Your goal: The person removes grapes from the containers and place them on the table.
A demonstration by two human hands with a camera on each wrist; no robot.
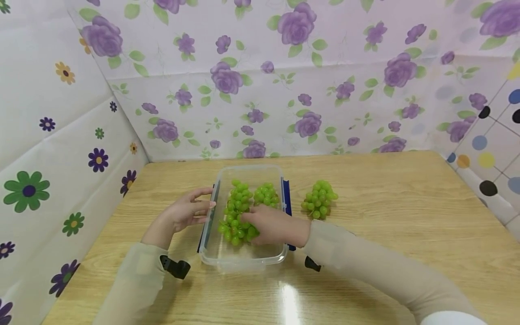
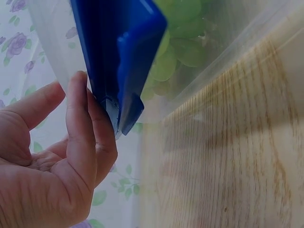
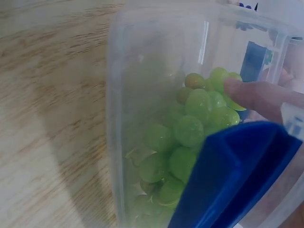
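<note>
A clear plastic container (image 1: 243,261) with blue side latches stands on the table, its top uncovered. Inside are green grapes: one bunch (image 1: 239,197) at the left, another (image 1: 266,193) at the far right, and a nearer bunch (image 1: 234,232). My right hand (image 1: 272,225) reaches over the right wall and grips the nearer bunch; some of its fingers are hidden. In the right wrist view, a finger (image 3: 256,97) presses on the grapes (image 3: 190,128). My left hand (image 1: 188,211) touches the container's left side, fingers against the blue latch (image 2: 114,57), thumb apart.
A further bunch of green grapes (image 1: 319,199) lies on the wooden table (image 1: 390,198), right of the container. Flowered sheeting (image 1: 260,72) rises behind the table, with more at the left and right sides.
</note>
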